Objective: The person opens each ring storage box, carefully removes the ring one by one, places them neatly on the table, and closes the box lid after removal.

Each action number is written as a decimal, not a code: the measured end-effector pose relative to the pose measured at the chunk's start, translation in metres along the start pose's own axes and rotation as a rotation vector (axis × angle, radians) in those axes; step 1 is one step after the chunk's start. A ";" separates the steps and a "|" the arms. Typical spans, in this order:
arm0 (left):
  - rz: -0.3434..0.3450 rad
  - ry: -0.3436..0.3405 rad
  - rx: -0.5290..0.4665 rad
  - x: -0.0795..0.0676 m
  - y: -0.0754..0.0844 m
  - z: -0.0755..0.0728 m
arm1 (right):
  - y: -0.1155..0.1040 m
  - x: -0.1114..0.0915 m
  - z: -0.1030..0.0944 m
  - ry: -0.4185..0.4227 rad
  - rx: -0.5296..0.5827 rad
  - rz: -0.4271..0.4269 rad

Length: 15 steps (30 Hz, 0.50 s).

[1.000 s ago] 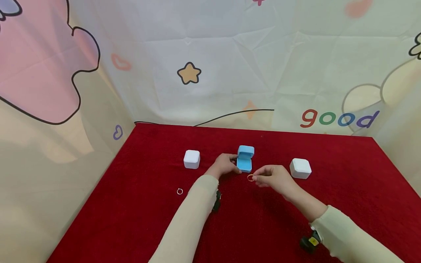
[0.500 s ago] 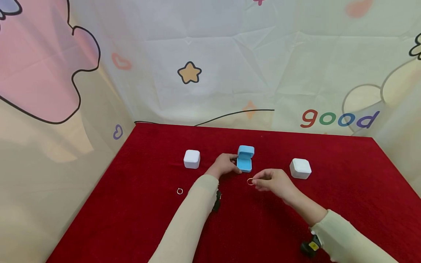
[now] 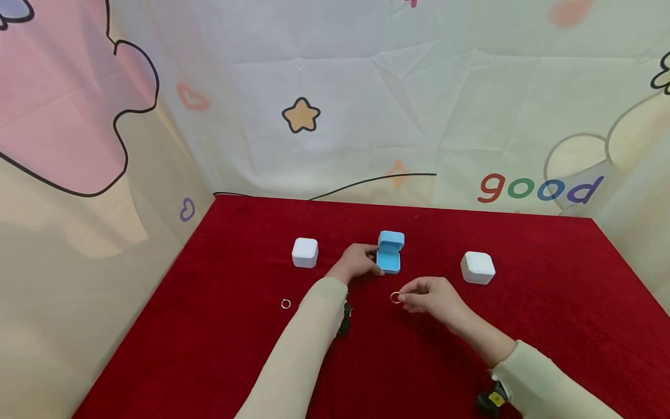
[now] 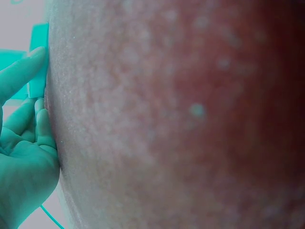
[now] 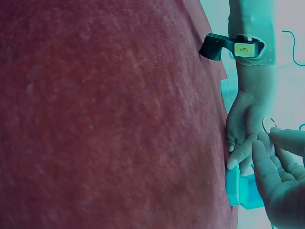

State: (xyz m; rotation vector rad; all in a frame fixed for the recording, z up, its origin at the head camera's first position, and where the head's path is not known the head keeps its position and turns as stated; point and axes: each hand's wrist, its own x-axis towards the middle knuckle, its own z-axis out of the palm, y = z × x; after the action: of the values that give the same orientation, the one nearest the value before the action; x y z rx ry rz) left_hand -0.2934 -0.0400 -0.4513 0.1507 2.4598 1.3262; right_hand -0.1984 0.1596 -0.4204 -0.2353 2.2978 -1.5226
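Note:
In the head view my left hand [image 3: 357, 261] holds the left side of a small light-blue ring box [image 3: 388, 263], its lid raised and its inside facing me. The left wrist view has the thumb against the box wall [image 4: 38, 78], with the fingers curled beside it. My right hand [image 3: 431, 298] pinches a thin gold-coloured ring [image 3: 391, 298] between thumb and fingertips, in front of the box and slightly right of it. From the right wrist, the ring [image 5: 264, 125] stands upright at the fingertips. Another ring [image 3: 282, 304] lies on the red cloth left of my left forearm.
A white box [image 3: 305, 253] stands closed to the left of my left hand, and a second white box [image 3: 478, 268] to the right, beyond my right hand. Red cloth [image 3: 235, 349] covers the table. A printed curtain [image 3: 356, 116] hangs behind it.
My right hand has drawn back toward me and slightly left with the ring, away from the ring box. My left hand and the box have stayed in place.

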 end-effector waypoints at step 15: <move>0.002 0.004 0.010 0.002 -0.001 0.001 | 0.009 0.001 0.010 -0.026 0.023 0.004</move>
State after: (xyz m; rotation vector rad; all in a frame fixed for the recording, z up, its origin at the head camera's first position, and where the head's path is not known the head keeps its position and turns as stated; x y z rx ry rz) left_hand -0.2943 -0.0390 -0.4530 0.1527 2.4702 1.3169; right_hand -0.1949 0.1544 -0.4320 -0.2433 2.2584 -1.5340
